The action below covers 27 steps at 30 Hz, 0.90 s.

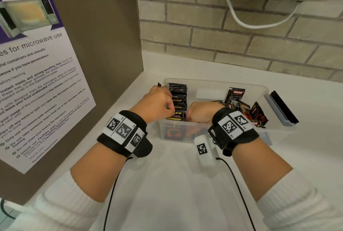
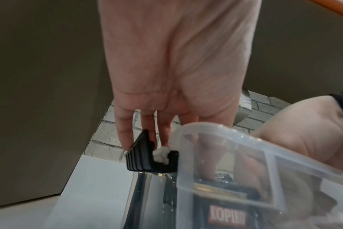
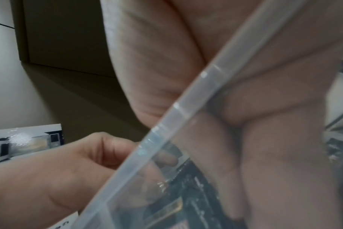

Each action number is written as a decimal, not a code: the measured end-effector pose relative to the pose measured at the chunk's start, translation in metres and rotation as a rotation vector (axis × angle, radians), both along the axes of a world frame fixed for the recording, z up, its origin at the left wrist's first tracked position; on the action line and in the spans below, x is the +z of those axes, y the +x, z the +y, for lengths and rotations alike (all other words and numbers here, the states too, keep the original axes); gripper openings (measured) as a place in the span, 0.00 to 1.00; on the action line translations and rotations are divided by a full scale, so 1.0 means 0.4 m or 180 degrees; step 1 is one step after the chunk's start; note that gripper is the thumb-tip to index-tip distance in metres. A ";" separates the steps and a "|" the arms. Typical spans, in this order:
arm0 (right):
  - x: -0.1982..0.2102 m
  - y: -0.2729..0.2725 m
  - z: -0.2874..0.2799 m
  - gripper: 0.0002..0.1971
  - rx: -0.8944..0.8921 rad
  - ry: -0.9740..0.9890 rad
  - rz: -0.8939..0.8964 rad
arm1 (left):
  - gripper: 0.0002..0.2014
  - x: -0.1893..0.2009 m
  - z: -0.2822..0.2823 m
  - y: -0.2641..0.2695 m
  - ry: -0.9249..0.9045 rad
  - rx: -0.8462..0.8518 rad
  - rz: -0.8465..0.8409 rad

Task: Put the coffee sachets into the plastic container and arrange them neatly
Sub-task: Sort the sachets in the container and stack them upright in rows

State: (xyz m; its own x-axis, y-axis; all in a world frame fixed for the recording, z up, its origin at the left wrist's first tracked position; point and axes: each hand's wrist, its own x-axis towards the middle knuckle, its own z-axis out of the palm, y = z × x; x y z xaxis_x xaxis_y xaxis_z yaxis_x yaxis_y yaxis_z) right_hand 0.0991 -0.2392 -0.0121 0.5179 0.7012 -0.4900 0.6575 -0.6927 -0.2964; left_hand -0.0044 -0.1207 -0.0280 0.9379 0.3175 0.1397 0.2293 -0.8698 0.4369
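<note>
A clear plastic container (image 1: 213, 81) stands on the white counter. A neat upright row of black coffee sachets (image 1: 179, 98) fills its left side, and a loose pile of sachets (image 1: 246, 111) lies at its right. My left hand (image 1: 169, 109) straddles the left wall. Its outer fingers (image 2: 125, 131) hang straight by the black latch (image 2: 141, 156), and its thumb and forefinger touch the row. My right hand (image 1: 193, 117) reaches down inside the front middle. In the right wrist view its fingers (image 3: 264, 155) lie long against the sachets (image 3: 190, 186) behind the rim (image 3: 166, 124).
A brown panel with a microwave poster (image 1: 37, 82) stands close on the left. The brick wall (image 1: 222, 45) with a hanging white cable (image 1: 232, 7) is behind. The container's right latch (image 1: 282, 108) sticks out over the counter. Bare white counter (image 1: 185, 184) lies in front.
</note>
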 end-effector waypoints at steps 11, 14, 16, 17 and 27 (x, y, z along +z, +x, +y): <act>0.002 0.022 -0.022 0.18 -0.0196 0.0004 0.0558 | 0.12 -0.002 0.004 0.000 0.0029 -0.0040 0.0137; -0.001 0.021 -0.017 0.16 -0.0155 -0.0080 0.0535 | 0.13 0.005 -0.004 0.003 -0.0062 0.0017 0.0096; -0.012 0.031 -0.017 0.13 -0.0214 0.0131 0.0442 | 0.11 0.008 -0.008 0.003 -0.0054 0.0052 0.0072; -0.017 0.036 -0.016 0.11 -0.0355 0.0224 0.0492 | 0.10 0.008 -0.008 0.001 -0.0030 0.0064 0.0065; -0.024 0.027 -0.005 0.07 -0.0508 0.0434 0.0362 | 0.05 0.037 0.007 0.002 0.0160 -0.0412 0.0558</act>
